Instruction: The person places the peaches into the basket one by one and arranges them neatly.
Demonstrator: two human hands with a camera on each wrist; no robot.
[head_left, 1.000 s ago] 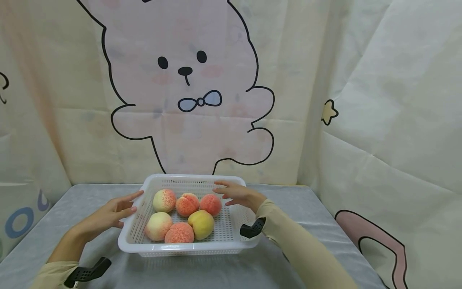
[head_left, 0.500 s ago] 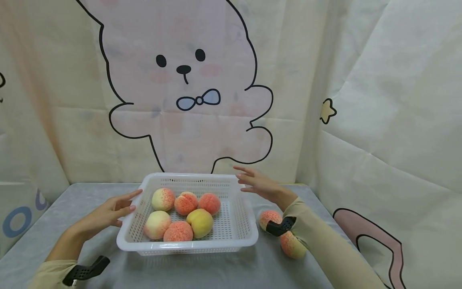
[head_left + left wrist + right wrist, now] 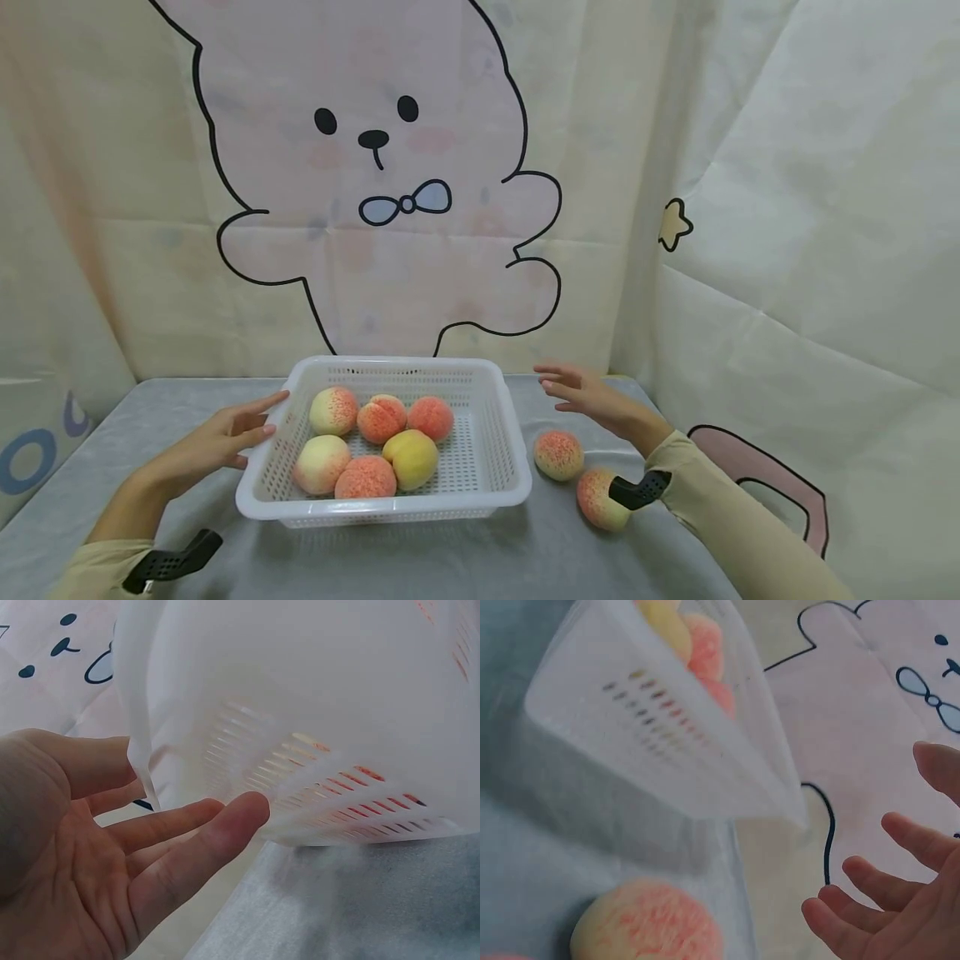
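A white perforated plastic basket (image 3: 480,502) stands on the table with several peaches (image 3: 365,477) in its left and middle part; one peach (image 3: 411,459) is plain yellow, the others pink or cream with pink. My left hand (image 3: 217,440) rests at the basket's left rim, fingers fairly straight. In the left wrist view the rim hides part of one finger (image 3: 97,761). My right hand (image 3: 592,400) is raised with spread fingers, holding nothing, right of the basket. Beneath it on the table lie two loose peaches, a speckled one (image 3: 558,455) and a half-cream one (image 3: 600,504) partly behind the wrist camera.
A grey cloth covers the table (image 3: 360,558). Behind it hangs a curtain (image 3: 600,275) with a printed bear, and a pale side curtain (image 3: 810,250) drops along the right edge.
My right hand has moved right, from over the basket's right end to beyond it, uncovering the two loose peaches. My left hand stays at the rim.
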